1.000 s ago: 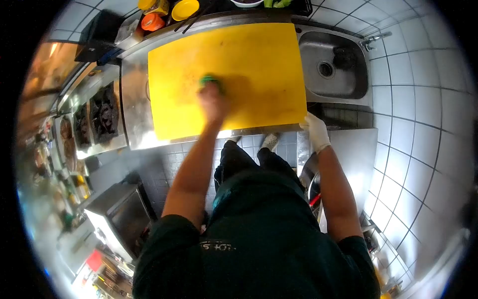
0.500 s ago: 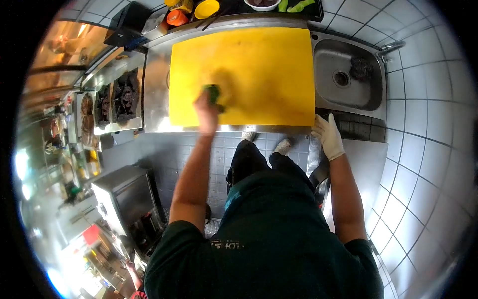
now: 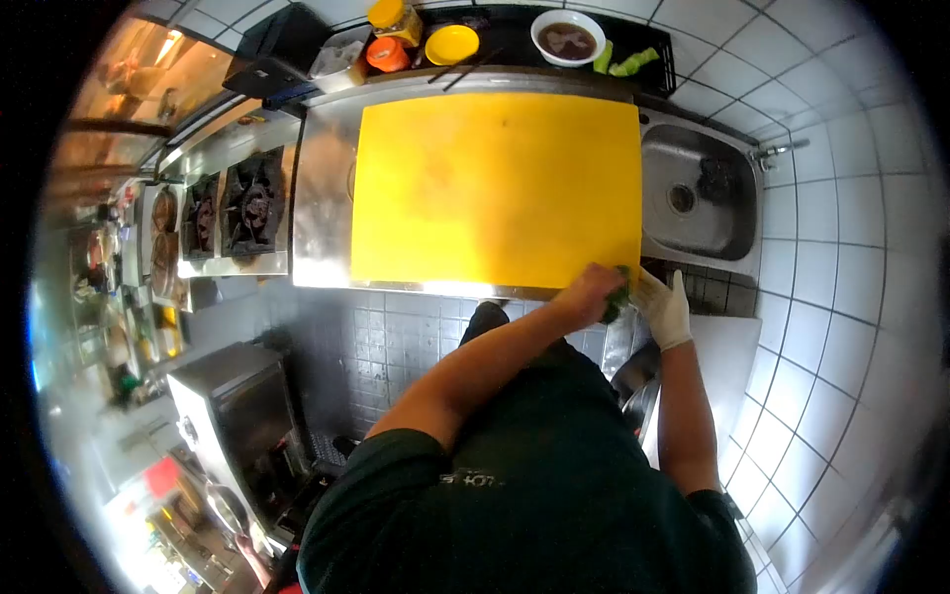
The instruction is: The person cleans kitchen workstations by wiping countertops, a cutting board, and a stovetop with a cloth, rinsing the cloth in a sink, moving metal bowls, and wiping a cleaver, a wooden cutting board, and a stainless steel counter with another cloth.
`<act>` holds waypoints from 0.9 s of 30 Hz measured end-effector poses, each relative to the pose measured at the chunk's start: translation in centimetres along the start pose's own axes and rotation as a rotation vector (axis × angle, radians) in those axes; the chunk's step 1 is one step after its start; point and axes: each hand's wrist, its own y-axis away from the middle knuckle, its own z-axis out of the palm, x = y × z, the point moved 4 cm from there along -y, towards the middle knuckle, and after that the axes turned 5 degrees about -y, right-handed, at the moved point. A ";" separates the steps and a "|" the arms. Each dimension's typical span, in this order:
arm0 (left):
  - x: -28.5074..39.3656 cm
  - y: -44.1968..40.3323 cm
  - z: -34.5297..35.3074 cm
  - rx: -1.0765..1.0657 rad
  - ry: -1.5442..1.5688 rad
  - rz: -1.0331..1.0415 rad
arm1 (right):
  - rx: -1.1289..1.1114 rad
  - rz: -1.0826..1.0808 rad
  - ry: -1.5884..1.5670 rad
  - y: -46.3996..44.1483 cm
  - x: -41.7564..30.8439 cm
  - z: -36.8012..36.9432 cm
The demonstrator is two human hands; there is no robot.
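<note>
A yellow cutting board [image 3: 495, 188] lies on a steel counter [image 3: 322, 198], its surface faintly blotched. My bare left hand [image 3: 590, 291] reaches across to the board's near right corner. Its fingers are closed on a dark green scouring pad [image 3: 618, 294], mostly hidden by the hand. My right hand [image 3: 663, 308], in a white glove, is just right of that corner, close beside the pad. Its thumb stands apart from the other fingers, and nothing shows in it. Whether it touches the board's edge cannot be made out.
A steel sink [image 3: 693, 238] with a dark scrubber [image 3: 720, 181] adjoins on the right. Along the back stand a white bowl [image 3: 568, 57] of brown liquid, green vegetable pieces [image 3: 633, 62], a yellow dish [image 3: 452, 45] and an orange-lidded jar [image 3: 387, 54]. Gas burners [image 3: 253, 203] are at left.
My left hand has swept the scouring pad from the board's left-middle to its near right corner, beside my gloved right hand. The camera view has shifted, showing more of the back shelf.
</note>
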 end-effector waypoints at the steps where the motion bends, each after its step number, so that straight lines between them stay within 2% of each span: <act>1: -1.9 0.9 -2.4 0.206 -0.062 -0.014 | -0.001 0.005 0.020 -0.3 0.3 -0.2; 2: -4.9 2.7 -5.6 0.411 -0.127 -0.023 | -0.003 0.005 0.038 -1.4 0.7 -1.1; 4: -13.2 5.7 -12.7 0.586 -0.129 -0.188 | -0.014 -0.025 0.103 -1.3 0.8 -0.4; 5: -16.6 8.0 -17.0 0.769 -0.421 -0.189 | -0.041 -0.099 0.184 -1.1 0.9 -0.1; 7: -19.1 10.9 -26.5 0.865 0.035 -0.236 | -0.080 -0.202 0.301 -0.7 0.8 0.3; 8: -27.4 14.1 -27.0 0.843 -0.561 -0.495 | -0.093 -0.234 0.336 -0.5 0.7 0.7; 9: -25.9 15.2 -28.3 1.000 -1.069 -0.403 | -0.095 -0.221 0.324 0.1 0.4 1.5; 11: -28.1 14.9 -26.4 0.854 -0.911 -0.705 | -0.100 -0.207 0.291 0.2 0.0 2.1; 13: -26.8 11.5 -22.5 0.691 -0.430 -0.837 | -0.113 -0.198 0.243 -0.6 0.0 2.2; 15: -23.6 5.8 -13.0 0.789 -0.601 -0.453 | -0.123 -0.172 0.194 -0.9 0.6 1.6; 16: -17.6 2.3 -10.0 0.556 -0.629 -0.435 | -0.126 -0.159 0.172 -0.9 0.9 1.1; 17: -14.1 0.2 -6.2 0.435 0.220 -0.479 | -0.134 -0.163 0.218 -1.2 1.1 0.2; 18: -9.6 -2.1 -2.0 0.647 0.062 -0.138 | -0.141 -0.167 0.264 -1.4 1.2 -0.5; 19: -4.9 -3.8 -1.2 0.138 0.432 -0.478 | -0.148 -0.172 0.310 -1.7 1.3 -1.4; 20: -0.1 -3.3 -1.4 -0.063 -0.107 -0.174 | -0.125 -0.151 0.284 -2.8 1.7 -3.7; 22: 1.5 -2.7 2.6 -0.340 -0.460 0.279 | -0.140 -0.062 -0.039 -3.1 1.9 -1.8; 25: -0.9 2.6 -4.5 0.124 -0.254 0.119 | 0.083 -0.148 0.247 -2.8 2.3 -1.6; 27: -6.9 7.5 -11.9 0.576 -0.085 0.196 | 0.198 -0.155 0.385 -1.7 1.5 0.9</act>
